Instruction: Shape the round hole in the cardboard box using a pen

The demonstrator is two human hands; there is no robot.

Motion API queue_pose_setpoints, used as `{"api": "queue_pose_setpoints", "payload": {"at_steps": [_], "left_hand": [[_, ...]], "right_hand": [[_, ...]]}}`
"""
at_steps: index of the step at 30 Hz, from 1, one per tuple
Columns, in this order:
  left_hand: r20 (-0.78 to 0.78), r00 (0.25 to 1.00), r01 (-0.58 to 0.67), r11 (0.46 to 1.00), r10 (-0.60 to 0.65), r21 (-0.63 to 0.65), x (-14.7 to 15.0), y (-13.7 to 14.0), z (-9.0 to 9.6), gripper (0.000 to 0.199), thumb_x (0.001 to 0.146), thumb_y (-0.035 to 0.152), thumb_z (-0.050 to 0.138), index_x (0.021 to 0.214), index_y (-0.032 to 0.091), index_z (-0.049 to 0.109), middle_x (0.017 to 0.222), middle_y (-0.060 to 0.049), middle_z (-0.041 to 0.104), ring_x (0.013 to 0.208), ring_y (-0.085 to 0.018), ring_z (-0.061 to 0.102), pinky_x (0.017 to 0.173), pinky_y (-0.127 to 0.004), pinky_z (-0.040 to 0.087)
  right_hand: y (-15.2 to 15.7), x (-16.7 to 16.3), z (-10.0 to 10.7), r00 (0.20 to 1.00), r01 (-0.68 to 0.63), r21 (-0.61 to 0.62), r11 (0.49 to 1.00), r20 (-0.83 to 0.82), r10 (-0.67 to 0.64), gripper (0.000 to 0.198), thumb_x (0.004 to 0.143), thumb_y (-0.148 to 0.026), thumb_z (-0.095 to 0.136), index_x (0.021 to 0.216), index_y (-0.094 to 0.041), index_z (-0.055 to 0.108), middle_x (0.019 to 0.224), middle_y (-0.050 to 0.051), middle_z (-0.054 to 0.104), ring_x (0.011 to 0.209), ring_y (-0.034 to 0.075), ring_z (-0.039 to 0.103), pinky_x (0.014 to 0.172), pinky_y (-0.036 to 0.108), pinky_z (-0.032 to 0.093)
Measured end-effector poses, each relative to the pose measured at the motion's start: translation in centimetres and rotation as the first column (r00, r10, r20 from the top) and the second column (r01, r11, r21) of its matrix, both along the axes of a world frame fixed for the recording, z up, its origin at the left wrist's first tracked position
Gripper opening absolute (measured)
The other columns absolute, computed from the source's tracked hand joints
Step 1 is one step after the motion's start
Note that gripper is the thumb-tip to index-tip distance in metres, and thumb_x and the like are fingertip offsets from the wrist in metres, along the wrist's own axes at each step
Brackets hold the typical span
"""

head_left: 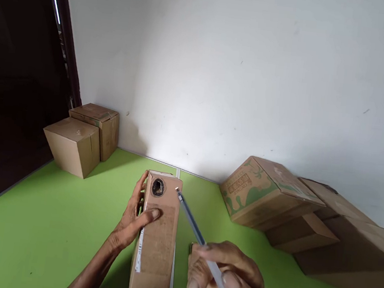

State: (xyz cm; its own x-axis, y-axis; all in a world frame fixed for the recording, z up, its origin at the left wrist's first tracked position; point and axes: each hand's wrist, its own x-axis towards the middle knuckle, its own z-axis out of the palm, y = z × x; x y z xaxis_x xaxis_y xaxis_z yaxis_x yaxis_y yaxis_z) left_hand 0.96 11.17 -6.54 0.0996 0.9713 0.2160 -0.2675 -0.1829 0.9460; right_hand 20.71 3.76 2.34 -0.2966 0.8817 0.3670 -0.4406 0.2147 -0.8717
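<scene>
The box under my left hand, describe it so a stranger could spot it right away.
On the green floor, midway between the box piles by the white wall, stands a tall narrow carton. The left hand steadies it. Unlike the others, its top has a dark round hole.

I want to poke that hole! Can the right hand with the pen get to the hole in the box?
Probably yes. The right hand holds the pen with its tip right beside the hole in the box; nothing lies between them.
</scene>
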Motion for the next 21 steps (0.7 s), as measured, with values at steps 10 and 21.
{"api": "queue_pose_setpoints", "payload": {"at_steps": [10, 21], "left_hand": [[-0.011, 1.000, -0.008, 1.000, 0.008, 0.008, 0.0, -0.6, 0.7, 0.114, 0.085, 0.059, 0.080, 0.176, 0.032, 0.019, 0.182, -0.012, 0.030, 0.165, -0.043, 0.030, 0.133, -0.063, 0.029], [-0.085, 0.996, -0.025, 0.998, 0.029, 0.057, 0.1, -1.5, 1.3, 0.113, 0.085, 0.062, 0.081, 0.176, 0.032, 0.022, 0.178, -0.012, 0.036, 0.166, -0.041, 0.027, 0.135, -0.061, 0.026]], "right_hand": [[2.0, -2.4, 0.8, 0.879, 0.471, 0.073, 0.879, -0.112, -0.463, 0.023, 0.097, -0.045, 0.079, 0.088, -0.025, 0.072, 0.058, -0.006, 0.052, 0.053, 0.010, 0.050, 0.050, 0.018, 0.047], [1.9, -3.8, -1.5, 0.852, 0.519, 0.065, 0.852, 0.038, -0.522, 0.023, 0.105, -0.039, 0.069, 0.115, -0.026, 0.084, 0.092, 0.007, 0.085, 0.076, 0.020, 0.080, 0.066, 0.028, 0.064]]}}
